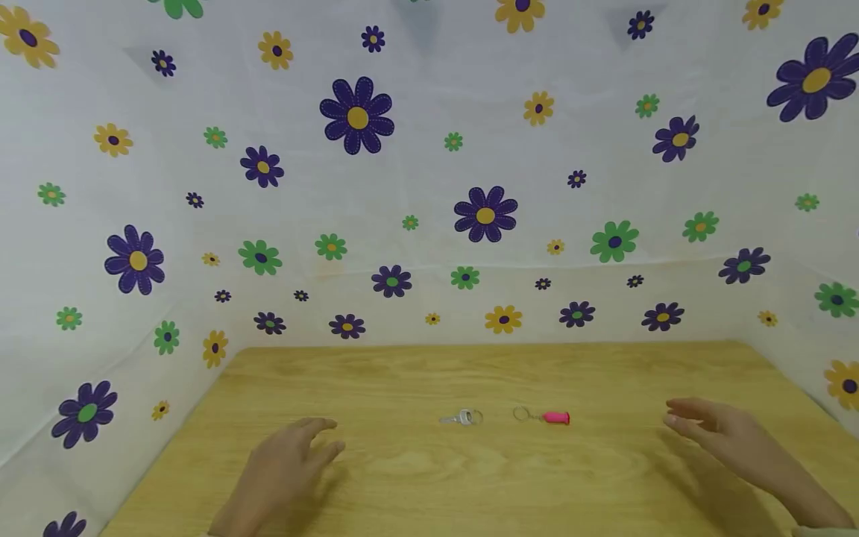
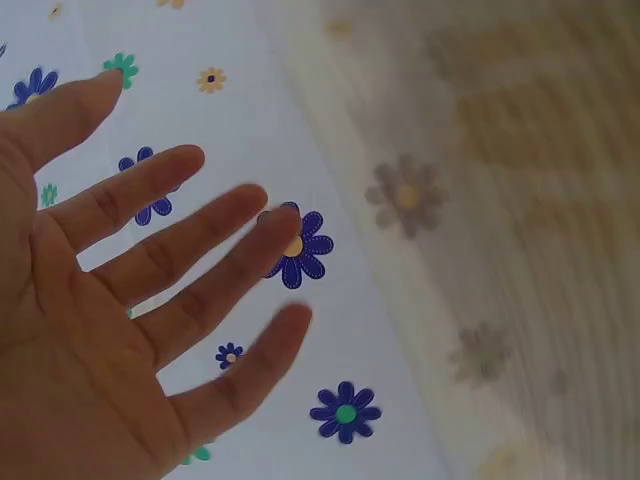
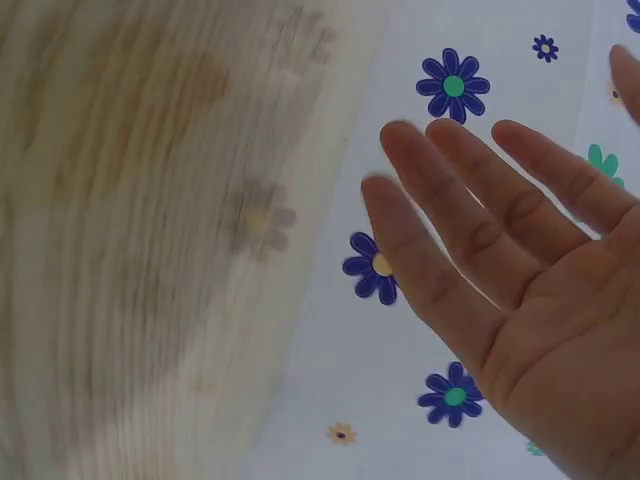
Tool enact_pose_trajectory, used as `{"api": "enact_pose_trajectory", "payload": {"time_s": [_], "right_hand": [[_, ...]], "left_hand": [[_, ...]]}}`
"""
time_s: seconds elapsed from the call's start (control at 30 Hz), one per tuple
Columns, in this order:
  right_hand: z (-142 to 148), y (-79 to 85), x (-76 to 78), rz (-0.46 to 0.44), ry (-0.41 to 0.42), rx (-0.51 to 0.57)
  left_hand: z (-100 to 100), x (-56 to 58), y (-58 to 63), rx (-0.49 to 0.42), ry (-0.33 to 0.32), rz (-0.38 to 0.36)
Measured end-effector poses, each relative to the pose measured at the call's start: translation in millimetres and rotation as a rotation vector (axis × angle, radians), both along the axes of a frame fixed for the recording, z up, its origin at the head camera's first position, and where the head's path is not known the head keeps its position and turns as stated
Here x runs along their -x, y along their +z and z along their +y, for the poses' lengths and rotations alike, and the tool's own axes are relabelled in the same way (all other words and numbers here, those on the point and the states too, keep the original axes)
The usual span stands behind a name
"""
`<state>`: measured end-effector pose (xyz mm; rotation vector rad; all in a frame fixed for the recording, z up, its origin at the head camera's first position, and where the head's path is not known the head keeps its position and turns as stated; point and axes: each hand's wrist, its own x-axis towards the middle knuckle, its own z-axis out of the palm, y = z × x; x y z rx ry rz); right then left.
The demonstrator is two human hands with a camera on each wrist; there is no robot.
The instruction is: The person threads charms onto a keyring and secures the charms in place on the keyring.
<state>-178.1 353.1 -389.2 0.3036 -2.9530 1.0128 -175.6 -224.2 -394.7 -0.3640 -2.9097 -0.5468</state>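
A silver key with a small ring lies near the middle of the wooden table. Just right of it lies a keychain with a pink, tube-like pendant, its chain and ring pointing toward the key. My left hand hovers over the table to the left of the key, holding nothing; the left wrist view shows that hand with fingers spread. On the far right, well apart from the keychain, my right hand is also in the air. Its fingers are extended in the right wrist view, and that palm is bare.
The wooden table has light yellow-brown grain. A white cloth printed with purple, green and yellow flowers hangs behind it and along both sides.
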Motion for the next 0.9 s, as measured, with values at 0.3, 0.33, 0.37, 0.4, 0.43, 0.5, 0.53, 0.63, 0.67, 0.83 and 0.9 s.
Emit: {"api": "enact_pose_trajectory", "payload": {"time_s": [0.3,0.33,0.37,0.4,0.43,0.5,0.53,0.63,0.67,0.83,0.9], "right_hand": [[17,4.1,19.5,-0.36,0.012,0.407],[17,3.2,21.6,-0.377,0.015,0.429],[18,2.6,23.7,-0.388,0.017,0.445],[18,2.2,25.9,-0.4,0.015,0.461],[18,1.8,27.9,-0.41,0.017,0.473],[19,0.8,30.8,-0.414,0.031,0.498],[19,0.5,31.8,-0.42,0.035,0.513],[18,-0.1,33.3,-0.434,0.037,0.533],[17,-0.2,33.6,-0.437,0.038,0.533],[5,2.2,37.6,-0.454,0.008,0.518],[2,3.5,39.6,-0.458,0.023,0.52]], "left_hand": [[-4,25.7,7.9,-0.419,-0.213,-0.265],[-4,27.2,8.5,-0.424,-0.221,-0.275],[-4,28.5,8.9,-0.427,-0.227,-0.28],[-4,29.7,9.1,-0.434,-0.236,-0.284],[-4,31.0,9.0,-0.446,-0.243,-0.293],[-3,33.2,7.7,-0.481,-0.262,-0.312],[-3,34.2,6.5,-0.506,-0.273,-0.328],[-1,36.8,2.2,-0.589,-0.294,-0.396],[0,37.4,0.9,-0.608,-0.296,-0.413],[6,41.1,-1.0,-0.644,-0.286,-0.454],[9,43.9,0.1,-0.65,-0.287,-0.46]]}}
